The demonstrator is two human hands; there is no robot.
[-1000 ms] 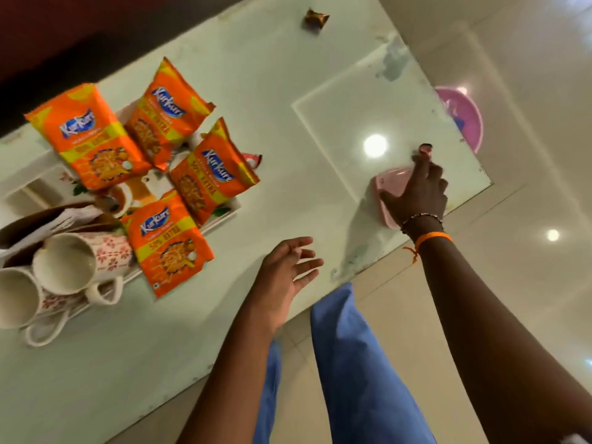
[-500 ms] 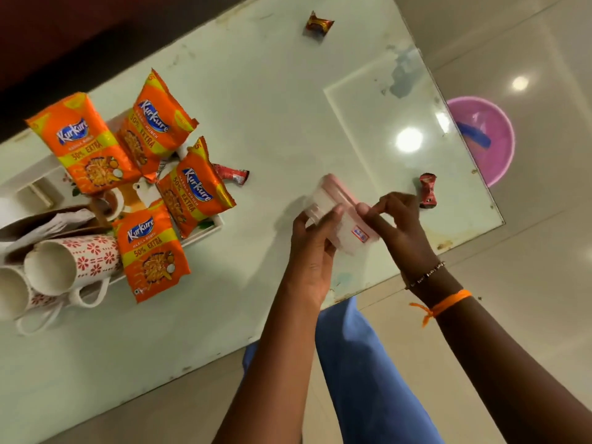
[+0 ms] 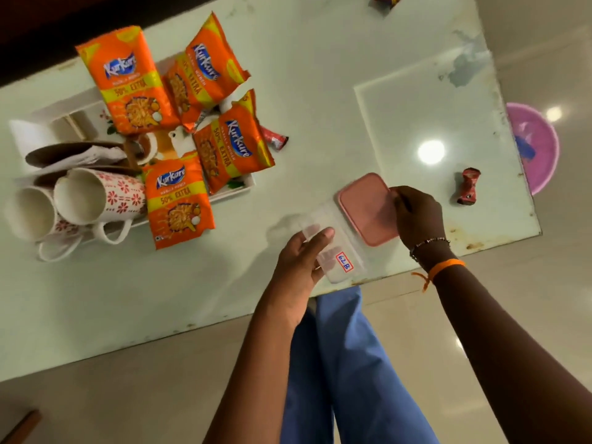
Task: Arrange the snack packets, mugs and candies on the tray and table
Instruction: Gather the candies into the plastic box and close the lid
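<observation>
Near the table's front edge my left hand point(image 3: 301, 261) grips a clear plastic box point(image 3: 333, 248) bearing a small red-bordered label. My right hand point(image 3: 416, 216) holds its pink lid point(image 3: 365, 206), tilted up off the box. Several orange snack packets point(image 3: 128, 81) lie on and around a white tray point(image 3: 246, 187) at the left. Two white mugs with red flowers point(image 3: 99, 197) lie on their sides at the tray's near-left end. One red candy point(image 3: 467, 185) rests right of my right hand, another point(image 3: 274, 139) beside the tray, a third point(image 3: 386, 0) at the far edge.
The pale glass table point(image 3: 320, 91) ends just in front of my blue trouser legs point(image 3: 339, 363). A pink plastic basin point(image 3: 535, 145) sits on the floor beyond the right edge. Brown paper and a tissue point(image 3: 77, 155) lie on the tray behind the mugs.
My right hand carried the pink-lidded box from the right edge toward me. My left hand took hold of its clear body, and the lid now lifts away from it.
</observation>
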